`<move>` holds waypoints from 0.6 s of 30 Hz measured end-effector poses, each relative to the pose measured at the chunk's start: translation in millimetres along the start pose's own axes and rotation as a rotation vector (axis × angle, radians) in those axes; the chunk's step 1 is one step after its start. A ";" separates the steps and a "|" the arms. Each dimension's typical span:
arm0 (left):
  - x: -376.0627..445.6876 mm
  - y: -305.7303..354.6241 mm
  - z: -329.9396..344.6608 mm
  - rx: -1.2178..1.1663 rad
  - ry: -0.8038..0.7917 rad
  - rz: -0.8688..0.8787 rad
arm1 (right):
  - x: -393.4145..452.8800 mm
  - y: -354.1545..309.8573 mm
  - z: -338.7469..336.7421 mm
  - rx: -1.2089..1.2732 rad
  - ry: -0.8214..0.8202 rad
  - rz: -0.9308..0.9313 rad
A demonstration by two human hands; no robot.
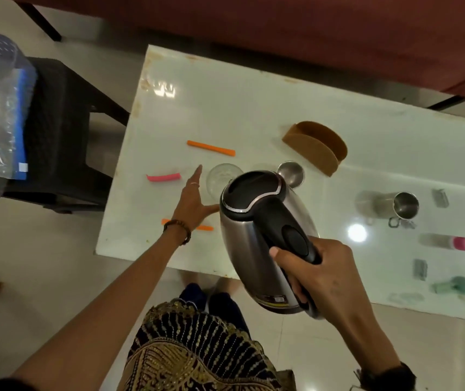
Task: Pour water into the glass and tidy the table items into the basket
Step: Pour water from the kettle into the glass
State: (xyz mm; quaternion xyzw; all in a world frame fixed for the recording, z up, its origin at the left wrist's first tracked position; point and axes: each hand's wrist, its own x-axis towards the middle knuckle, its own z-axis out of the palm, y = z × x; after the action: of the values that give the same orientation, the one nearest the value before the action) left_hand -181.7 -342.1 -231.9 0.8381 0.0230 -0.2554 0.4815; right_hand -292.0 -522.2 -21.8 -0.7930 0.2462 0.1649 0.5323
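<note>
My right hand (321, 275) grips the black handle of a steel electric kettle (256, 235), held above the white table (225, 108) and tilted toward a clear glass (220, 176). The kettle's lid hides part of the glass. My left hand (194, 201) is spread flat, fingers apart, just left of the glass and holding nothing. A brown basket (318, 145) stands behind the glass. Two orange sticks (211, 148) (206, 228) and a pink one (163, 177) lie on the table's left half.
A small steel bowl (292, 172) sits right of the glass. On the right lie a tipped steel cup (395, 204), a pink-capped bottle (451, 242), a green object (460, 286) and small grey pieces. A black chair (56, 131) holding a plastic bag stands left of the table.
</note>
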 end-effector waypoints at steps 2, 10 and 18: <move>7.5 2.4 -2.6 0.059 -0.056 0.032 | 3.3 3.7 -0.5 -0.007 -0.018 0.016; 8.7 13.6 -13.1 0.029 -0.178 0.103 | 15.5 -0.5 7.6 -0.084 -0.032 0.087; 9.7 13.5 -14.0 -0.115 -0.223 0.039 | 21.0 -13.9 15.0 -0.162 -0.070 0.120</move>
State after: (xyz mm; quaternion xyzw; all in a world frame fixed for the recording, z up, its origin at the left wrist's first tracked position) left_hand -163.7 -339.9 -219.8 0.7756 -0.0325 -0.3360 0.5334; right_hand -266.8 -508.5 -27.9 -0.8109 0.2605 0.2436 0.4640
